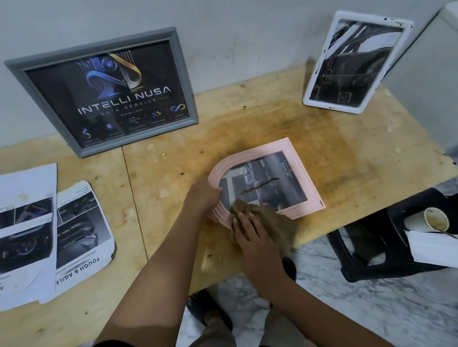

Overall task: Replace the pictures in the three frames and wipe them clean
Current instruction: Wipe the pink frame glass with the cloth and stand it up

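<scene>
Pink frame (299,164) lies flat on the plywood table (167,178), just inside its near edge, a brown streak across its glass. Left hand (203,196) grips the frame's arched end, fingers curled over the rim. Right hand (251,233) presses a brown cloth (279,224) flat on the frame's near corner, fingers spread. Behind the pink frame, a grey frame (101,93) and a white frame (356,62) lean on the wall; bare tabletop lies between.
</scene>
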A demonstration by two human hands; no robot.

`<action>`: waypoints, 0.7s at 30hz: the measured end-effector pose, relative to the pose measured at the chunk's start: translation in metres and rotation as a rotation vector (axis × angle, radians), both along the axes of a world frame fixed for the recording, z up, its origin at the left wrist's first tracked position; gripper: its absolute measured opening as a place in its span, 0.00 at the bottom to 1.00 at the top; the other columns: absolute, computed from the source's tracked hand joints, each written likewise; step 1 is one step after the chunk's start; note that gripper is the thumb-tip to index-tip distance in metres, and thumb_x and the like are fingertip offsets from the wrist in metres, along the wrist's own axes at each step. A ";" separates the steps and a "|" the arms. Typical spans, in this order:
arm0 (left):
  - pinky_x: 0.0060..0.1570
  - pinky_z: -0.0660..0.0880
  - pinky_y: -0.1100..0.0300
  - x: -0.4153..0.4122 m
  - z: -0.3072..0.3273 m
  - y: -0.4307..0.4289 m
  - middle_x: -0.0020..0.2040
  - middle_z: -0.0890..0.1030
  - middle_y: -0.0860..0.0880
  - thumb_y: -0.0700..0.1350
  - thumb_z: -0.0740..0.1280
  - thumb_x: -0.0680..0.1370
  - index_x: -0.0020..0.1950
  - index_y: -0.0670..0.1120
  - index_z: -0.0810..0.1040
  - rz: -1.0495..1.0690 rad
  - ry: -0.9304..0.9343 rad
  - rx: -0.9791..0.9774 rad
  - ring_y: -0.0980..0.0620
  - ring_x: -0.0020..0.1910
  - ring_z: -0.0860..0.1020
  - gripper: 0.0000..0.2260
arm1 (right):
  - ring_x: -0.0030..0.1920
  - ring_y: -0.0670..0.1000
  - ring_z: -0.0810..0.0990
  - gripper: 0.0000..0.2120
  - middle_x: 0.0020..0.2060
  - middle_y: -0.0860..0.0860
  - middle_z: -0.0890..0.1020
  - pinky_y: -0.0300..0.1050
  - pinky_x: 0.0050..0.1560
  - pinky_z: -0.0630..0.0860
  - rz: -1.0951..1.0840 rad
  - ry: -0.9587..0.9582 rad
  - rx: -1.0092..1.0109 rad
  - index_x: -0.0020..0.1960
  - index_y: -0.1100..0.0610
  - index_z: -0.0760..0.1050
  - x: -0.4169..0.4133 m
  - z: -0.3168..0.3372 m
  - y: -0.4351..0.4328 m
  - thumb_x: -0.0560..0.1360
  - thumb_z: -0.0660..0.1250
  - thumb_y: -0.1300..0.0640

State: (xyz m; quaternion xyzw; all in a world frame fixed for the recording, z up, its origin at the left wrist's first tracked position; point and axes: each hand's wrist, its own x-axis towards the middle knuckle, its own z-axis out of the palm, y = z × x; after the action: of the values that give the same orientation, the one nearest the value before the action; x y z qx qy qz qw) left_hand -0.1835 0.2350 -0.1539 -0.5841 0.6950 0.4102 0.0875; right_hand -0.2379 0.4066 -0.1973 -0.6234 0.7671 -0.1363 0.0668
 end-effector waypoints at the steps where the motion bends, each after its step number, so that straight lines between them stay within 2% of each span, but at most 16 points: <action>1: 0.47 0.68 0.56 0.000 -0.001 -0.001 0.65 0.72 0.40 0.47 0.59 0.80 0.68 0.41 0.67 0.001 -0.005 0.003 0.41 0.60 0.73 0.18 | 0.58 0.59 0.79 0.21 0.58 0.57 0.81 0.49 0.52 0.80 0.007 0.007 -0.005 0.59 0.61 0.79 -0.001 0.000 0.000 0.71 0.55 0.61; 7: 0.48 0.69 0.56 0.000 -0.008 -0.004 0.66 0.72 0.40 0.49 0.59 0.80 0.69 0.42 0.66 -0.015 -0.025 0.010 0.41 0.61 0.72 0.20 | 0.55 0.60 0.80 0.22 0.56 0.57 0.81 0.51 0.53 0.79 0.059 0.075 0.017 0.60 0.58 0.78 -0.008 -0.003 -0.003 0.71 0.55 0.59; 11: 0.53 0.70 0.54 -0.001 -0.008 -0.002 0.67 0.71 0.39 0.49 0.58 0.81 0.69 0.39 0.64 -0.014 -0.049 -0.008 0.40 0.62 0.72 0.20 | 0.52 0.59 0.81 0.22 0.55 0.57 0.81 0.50 0.52 0.79 0.087 0.118 0.051 0.61 0.57 0.78 -0.009 -0.002 -0.007 0.71 0.54 0.58; 13: 0.53 0.71 0.53 0.000 -0.010 -0.003 0.65 0.72 0.38 0.49 0.59 0.80 0.69 0.39 0.65 -0.001 -0.039 0.003 0.39 0.60 0.73 0.20 | 0.50 0.60 0.81 0.23 0.54 0.56 0.82 0.50 0.49 0.79 0.102 0.134 0.073 0.60 0.55 0.78 -0.009 0.001 -0.012 0.70 0.54 0.57; 17: 0.46 0.73 0.55 0.001 -0.014 -0.001 0.62 0.75 0.37 0.50 0.58 0.80 0.67 0.39 0.66 0.036 -0.025 0.001 0.38 0.54 0.77 0.20 | 0.47 0.59 0.80 0.22 0.52 0.54 0.81 0.47 0.44 0.79 0.130 0.151 0.055 0.59 0.52 0.78 -0.011 0.005 -0.021 0.69 0.54 0.56; 21: 0.51 0.76 0.52 0.003 -0.014 0.000 0.64 0.73 0.38 0.50 0.60 0.79 0.69 0.41 0.66 0.071 0.006 -0.002 0.38 0.56 0.76 0.21 | 0.43 0.56 0.80 0.22 0.47 0.53 0.82 0.43 0.38 0.77 0.160 0.134 -0.026 0.56 0.53 0.80 -0.018 0.010 -0.020 0.68 0.54 0.58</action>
State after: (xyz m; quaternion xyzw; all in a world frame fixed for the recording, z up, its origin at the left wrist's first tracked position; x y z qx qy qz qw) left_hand -0.1810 0.2346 -0.1677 -0.6071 0.6745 0.4142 0.0703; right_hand -0.2559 0.3869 -0.1872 -0.6912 0.7157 -0.0983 0.0181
